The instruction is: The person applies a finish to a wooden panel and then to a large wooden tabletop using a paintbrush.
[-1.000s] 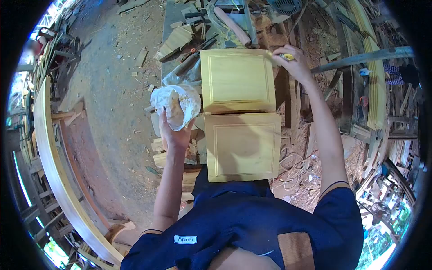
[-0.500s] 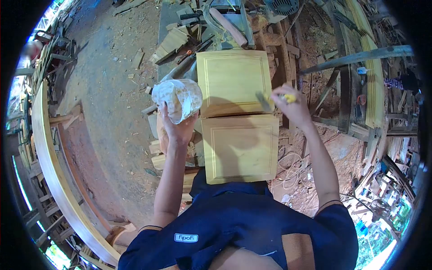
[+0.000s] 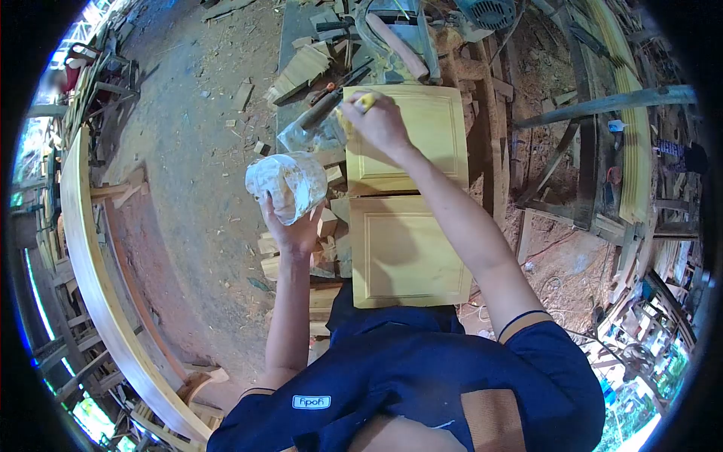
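My left hand [image 3: 295, 232] grips a white-smeared container [image 3: 285, 183] and holds it up to the left of the wooden panels; its contents are not visible. The fingers of my right hand [image 3: 382, 126] are closed on a yellow-handled paintbrush [image 3: 367, 101] at the upper left edge of the far panel [image 3: 440, 135]. Most of the bristles are hidden behind that hand. Closer to my body lies the near panel [image 3: 410, 260], also pale wood with a grooved border. My right forearm crosses above both panels.
Beyond the panels is a bench with a machine [image 3: 395, 45], scrap wood [image 3: 301, 71] and hand tools. Wood blocks [image 3: 325, 222] lie beside the near panel. A long pale board [image 3: 94, 279] curves along the left, and a slanting beam [image 3: 602, 105] stands at the right.
My right hand has swept the paintbrush leftward and away from me, from the far panel's right side to its upper left edge. The container has shifted slightly left and lower.
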### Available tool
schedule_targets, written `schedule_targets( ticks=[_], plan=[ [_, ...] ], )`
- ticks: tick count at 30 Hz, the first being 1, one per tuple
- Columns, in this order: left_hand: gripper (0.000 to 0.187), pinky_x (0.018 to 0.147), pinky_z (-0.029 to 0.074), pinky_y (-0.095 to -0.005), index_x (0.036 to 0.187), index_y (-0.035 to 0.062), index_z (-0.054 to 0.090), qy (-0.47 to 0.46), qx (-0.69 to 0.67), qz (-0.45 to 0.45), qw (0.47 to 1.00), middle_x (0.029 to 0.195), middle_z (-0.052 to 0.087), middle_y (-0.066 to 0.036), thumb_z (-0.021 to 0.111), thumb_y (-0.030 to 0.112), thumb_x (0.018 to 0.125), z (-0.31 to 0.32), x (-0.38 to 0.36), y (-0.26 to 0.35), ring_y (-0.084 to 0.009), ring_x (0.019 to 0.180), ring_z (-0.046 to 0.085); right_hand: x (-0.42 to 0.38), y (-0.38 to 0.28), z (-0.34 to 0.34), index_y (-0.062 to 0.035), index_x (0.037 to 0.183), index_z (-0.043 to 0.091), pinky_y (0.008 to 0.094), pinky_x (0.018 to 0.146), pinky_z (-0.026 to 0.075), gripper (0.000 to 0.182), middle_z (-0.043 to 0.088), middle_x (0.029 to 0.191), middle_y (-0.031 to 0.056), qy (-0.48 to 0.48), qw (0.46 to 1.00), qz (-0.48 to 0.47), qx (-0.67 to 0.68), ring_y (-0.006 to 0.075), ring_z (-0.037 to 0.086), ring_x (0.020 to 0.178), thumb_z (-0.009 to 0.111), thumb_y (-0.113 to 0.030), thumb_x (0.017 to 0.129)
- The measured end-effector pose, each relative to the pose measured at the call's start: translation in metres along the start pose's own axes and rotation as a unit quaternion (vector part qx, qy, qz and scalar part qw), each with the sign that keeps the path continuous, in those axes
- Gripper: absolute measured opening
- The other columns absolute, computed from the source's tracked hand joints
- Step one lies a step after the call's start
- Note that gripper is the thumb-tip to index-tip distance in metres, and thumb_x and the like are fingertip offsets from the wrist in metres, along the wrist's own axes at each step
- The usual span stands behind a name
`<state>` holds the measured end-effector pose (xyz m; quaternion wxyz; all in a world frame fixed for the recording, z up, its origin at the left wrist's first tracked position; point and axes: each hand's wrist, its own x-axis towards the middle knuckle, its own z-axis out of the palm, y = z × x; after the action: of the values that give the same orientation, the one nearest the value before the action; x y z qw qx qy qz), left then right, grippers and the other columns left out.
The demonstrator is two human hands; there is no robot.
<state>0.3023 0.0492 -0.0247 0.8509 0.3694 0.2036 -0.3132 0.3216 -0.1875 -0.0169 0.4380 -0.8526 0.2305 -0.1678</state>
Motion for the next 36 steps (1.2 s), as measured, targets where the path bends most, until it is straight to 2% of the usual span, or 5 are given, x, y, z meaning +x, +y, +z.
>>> schedule_targets(
  ticks=[11,13,19,32,36],
  plan=[
    [0.060,0.104,0.029,-0.0461,0.137,0.0233,0.039,0.016,-0.041,-0.038,0.998,0.139,0.041,-0.003,0.042,0.057,0.087,-0.003,0.008,-0.003,-0.0254,0.129,0.037,-0.057,0.102,-0.170,-0.0043,0.094,0.067,0.0301,0.062,0.054,0.026,0.067,0.089,0.0084,0.083,0.973,0.213,-0.013,0.0174,0.067,0.072,0.064,-0.029,0.084],
    [0.060,0.104,0.029,-0.0460,0.137,0.0233,0.039,0.029,-0.044,-0.042,0.998,0.140,0.040,-0.004,0.043,0.057,0.087,-0.004,0.010,-0.004,-0.0253,0.128,0.037,-0.077,0.072,-0.173,-0.0025,0.086,0.064,0.0352,0.063,0.052,0.024,0.064,0.081,0.0082,0.092,0.944,0.029,-0.315,0.0236,0.065,0.070,0.061,-0.026,0.084],
    [0.067,0.095,0.038,-0.0434,0.137,0.0198,0.039,0.039,-0.022,-0.022,0.999,0.132,0.047,-0.007,0.046,0.060,0.084,0.007,0.003,-0.002,-0.0265,0.119,0.046,-0.114,0.022,-0.076,-0.0081,0.082,0.059,0.0403,0.061,0.051,0.009,0.055,0.081,0.0096,0.048,0.962,-0.134,-0.234,0.0277,0.061,0.068,0.058,-0.017,0.083],
    [0.073,0.106,0.026,-0.0462,0.138,0.0207,0.037,0.024,0.007,-0.029,0.999,0.136,0.043,-0.006,0.050,0.063,0.080,0.021,0.053,-0.019,-0.0282,0.126,0.038,-0.136,0.100,-0.130,-0.0035,0.093,0.065,0.0267,0.061,0.048,0.026,0.064,0.079,0.0031,0.061,0.970,0.192,0.135,0.0107,0.059,0.069,0.066,-0.028,0.087],
    [0.064,0.103,0.025,-0.0463,0.133,0.0261,0.045,0.018,-0.026,-0.074,0.997,0.138,0.043,0.000,0.042,0.065,0.083,0.042,0.082,-0.023,-0.0250,0.127,0.038,-0.129,0.105,-0.200,-0.0027,0.090,0.065,0.0331,0.067,0.050,0.023,0.063,0.087,0.0095,0.086,0.971,0.143,-0.172,0.0224,0.063,0.078,0.063,-0.026,0.086]
  ],
)
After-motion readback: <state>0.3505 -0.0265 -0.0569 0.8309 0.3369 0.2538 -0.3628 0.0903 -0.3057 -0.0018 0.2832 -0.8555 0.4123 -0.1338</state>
